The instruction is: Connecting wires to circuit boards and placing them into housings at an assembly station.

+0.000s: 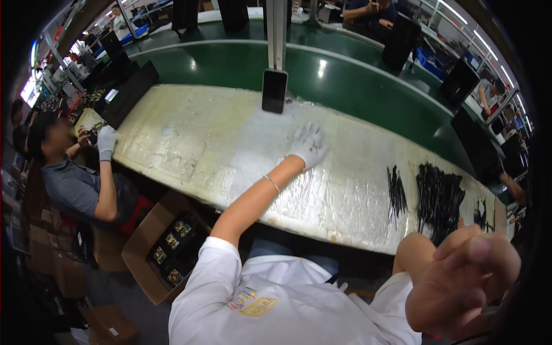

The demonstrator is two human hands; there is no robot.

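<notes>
My left hand (309,145), in a pale work glove with dark smudges, lies flat on the film-covered table (190,141) with its fingers spread. Nothing is in it. Ahead of it, a phone with a dark screen (275,91) stands upright against a metal post. My bare right hand (463,282) is raised close to the camera at the lower right, its fingers curled in and no object visible in them. Beyond it on the table lie a large bundle of thin black strips (438,195) and a smaller bunch of them (397,192).
A green conveyor belt (356,75) runs behind the table. At the left sits a co-worker (80,178) handling a small part. An open cardboard box (141,253) with several circuit boards stands on the floor, left of my arm. Dark panels (402,40) stand along the belt.
</notes>
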